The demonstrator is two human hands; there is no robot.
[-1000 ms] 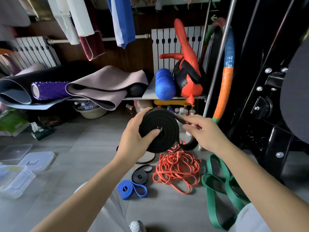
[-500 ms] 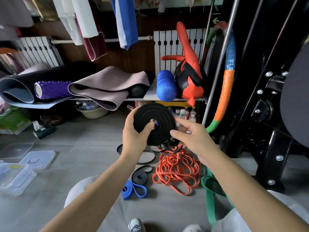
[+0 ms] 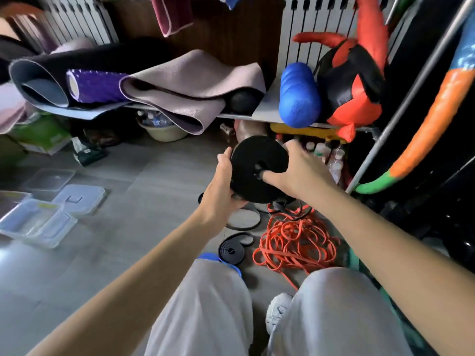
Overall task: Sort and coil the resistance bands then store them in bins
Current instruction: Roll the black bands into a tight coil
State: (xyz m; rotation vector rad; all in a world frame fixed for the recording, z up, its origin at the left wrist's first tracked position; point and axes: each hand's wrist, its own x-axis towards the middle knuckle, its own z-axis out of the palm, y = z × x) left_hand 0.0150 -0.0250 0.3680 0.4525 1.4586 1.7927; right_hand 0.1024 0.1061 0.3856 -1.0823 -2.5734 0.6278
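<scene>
Nearest, a white shoe (image 3: 279, 309) shows between the person's knees. Just past the left knee a blue band (image 3: 219, 258) peeks out on the floor (image 3: 123, 242), with a small black coil (image 3: 230, 249) lying flat beside it and a loose tangle of orange bands (image 3: 295, 242) to its right.

Above these, both hands hold the large black coil (image 3: 257, 160) in the air. It stands nearly on edge, its flat face and centre hole turned toward the camera. The left hand (image 3: 221, 186) cups the left and lower rim. The right hand (image 3: 300, 170) grips the right side, thumb lying across the face at the hole.

Well to the left, clear bins (image 3: 36, 223) sit open on the floor, their contents too blurred to tell, with two lids (image 3: 79, 196) flat behind them. Farther off, under the shelf (image 3: 236, 116), a beige basin (image 3: 164, 131) holds bottles.
</scene>
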